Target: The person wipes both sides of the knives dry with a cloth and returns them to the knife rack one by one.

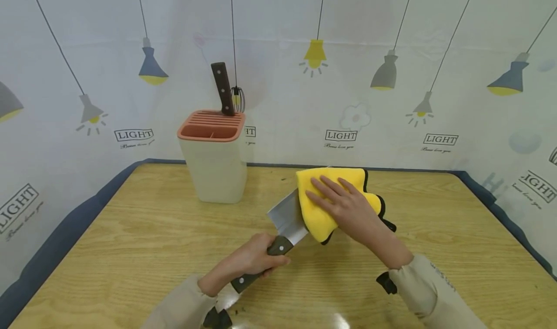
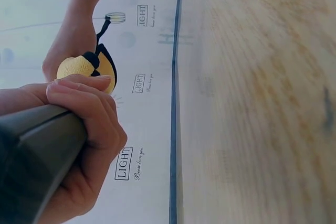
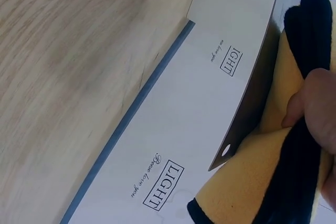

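My left hand (image 1: 257, 255) grips the dark riveted handle of a cleaver (image 1: 285, 214), held above the table with its blade pointing up and away. A yellow cloth (image 1: 314, 215) with black edging covers the far part of the blade. On top of the cloth lie the fingers of my right hand (image 1: 348, 208), while the right wrist view shows its thumb (image 3: 317, 103) pressing the folded cloth from the other side. There the blade (image 3: 254, 93), with a small hole near its corner, comes out beside the cloth. Curled fingers (image 2: 94, 103) wrap the handle (image 2: 44, 140) in the left wrist view.
At the back left of the wooden table (image 1: 143, 237) stands a white knife block (image 1: 215, 174) with an orange slotted top. A dark-handled knife (image 1: 223, 88) is upright in it. A lamp-printed curtain (image 1: 278, 92) hangs behind the table's far edge.
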### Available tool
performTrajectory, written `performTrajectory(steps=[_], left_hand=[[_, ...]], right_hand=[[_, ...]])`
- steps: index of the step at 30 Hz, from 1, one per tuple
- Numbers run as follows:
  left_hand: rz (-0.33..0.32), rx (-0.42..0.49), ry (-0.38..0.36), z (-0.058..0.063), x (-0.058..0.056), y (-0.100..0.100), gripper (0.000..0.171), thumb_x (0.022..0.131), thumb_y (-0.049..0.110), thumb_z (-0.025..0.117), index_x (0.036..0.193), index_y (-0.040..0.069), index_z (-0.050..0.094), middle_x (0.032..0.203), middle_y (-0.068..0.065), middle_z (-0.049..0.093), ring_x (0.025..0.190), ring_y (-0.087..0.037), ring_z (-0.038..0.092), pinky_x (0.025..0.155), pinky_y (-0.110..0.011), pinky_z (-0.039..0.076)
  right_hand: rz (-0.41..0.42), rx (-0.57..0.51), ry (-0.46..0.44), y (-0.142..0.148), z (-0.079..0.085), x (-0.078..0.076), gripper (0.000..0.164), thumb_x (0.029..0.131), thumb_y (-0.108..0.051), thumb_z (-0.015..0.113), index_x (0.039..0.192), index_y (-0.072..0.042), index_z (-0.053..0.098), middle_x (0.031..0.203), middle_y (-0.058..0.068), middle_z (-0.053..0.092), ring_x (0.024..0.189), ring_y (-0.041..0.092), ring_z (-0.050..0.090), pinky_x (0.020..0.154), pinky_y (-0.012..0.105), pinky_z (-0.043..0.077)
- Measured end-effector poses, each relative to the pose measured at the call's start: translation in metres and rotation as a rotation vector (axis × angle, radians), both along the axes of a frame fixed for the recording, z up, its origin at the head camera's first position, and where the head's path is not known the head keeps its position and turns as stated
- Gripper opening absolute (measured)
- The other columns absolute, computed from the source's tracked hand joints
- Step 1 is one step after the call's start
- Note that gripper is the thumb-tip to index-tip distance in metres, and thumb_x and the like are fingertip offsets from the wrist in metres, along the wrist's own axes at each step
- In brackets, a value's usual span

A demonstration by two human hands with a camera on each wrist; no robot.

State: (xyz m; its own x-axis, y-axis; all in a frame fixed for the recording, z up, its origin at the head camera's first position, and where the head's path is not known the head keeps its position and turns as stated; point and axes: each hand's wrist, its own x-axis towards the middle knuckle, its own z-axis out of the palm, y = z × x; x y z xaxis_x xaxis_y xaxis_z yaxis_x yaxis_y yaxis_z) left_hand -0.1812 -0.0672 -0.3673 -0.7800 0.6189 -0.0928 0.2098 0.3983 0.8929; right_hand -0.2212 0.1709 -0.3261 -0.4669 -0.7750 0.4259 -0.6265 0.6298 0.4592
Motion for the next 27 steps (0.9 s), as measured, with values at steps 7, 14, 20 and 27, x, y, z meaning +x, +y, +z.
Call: performTrajectory(steps=[7, 14, 20, 27], left_hand=[[0.010, 0.002, -0.002, 0.000, 0.000, 0.000, 0.016, 0.084, 0.011, 0.059, 0.073, 0.004, 0.050, 0.045, 0.002, 0.044, 0.035, -0.005, 0.039, 0.035, -0.018, 0.034], [0.008, 0.010, -0.007, 0.000, 0.000, 0.000, 0.016, 0.084, 0.011, 0.059, 0.074, 0.003, 0.050, 0.046, 0.001, 0.045, 0.035, -0.005, 0.039, 0.035, -0.018, 0.034], [-0.006, 0.013, -0.006, 0.000, -0.001, -0.002, 0.016, 0.085, 0.011, 0.059, 0.075, 0.003, 0.050, 0.045, 0.001, 0.044, 0.035, -0.005, 0.038, 0.036, -0.019, 0.033], [0.004, 0.016, -0.006, 0.001, -0.001, -0.003, 0.017, 0.084, 0.012, 0.060, 0.074, 0.003, 0.049, 0.045, 0.001, 0.044, 0.035, -0.005, 0.039, 0.036, -0.019, 0.034]], right_hand=[[-0.035, -0.031, -0.014, 0.005, 0.000, -0.002, 0.061, 0.068, 0.003, 0.072, 0.124, -0.010, 0.052, 0.132, 0.012, 0.044, 0.122, 0.027, 0.040, 0.094, 0.045, 0.037], [-0.063, -0.055, -0.016, 0.009, -0.001, -0.004, 0.061, 0.067, 0.004, 0.071, 0.124, -0.010, 0.052, 0.131, 0.013, 0.045, 0.120, 0.028, 0.042, 0.093, 0.045, 0.038], [-0.074, -0.091, -0.036, 0.013, -0.002, -0.005, 0.064, 0.065, 0.006, 0.073, 0.124, -0.009, 0.052, 0.131, 0.014, 0.045, 0.120, 0.029, 0.042, 0.093, 0.046, 0.038], [-0.074, -0.113, -0.029, 0.017, -0.003, -0.006, 0.065, 0.063, 0.008, 0.073, 0.123, -0.008, 0.053, 0.130, 0.015, 0.046, 0.118, 0.030, 0.044, 0.092, 0.046, 0.039]])
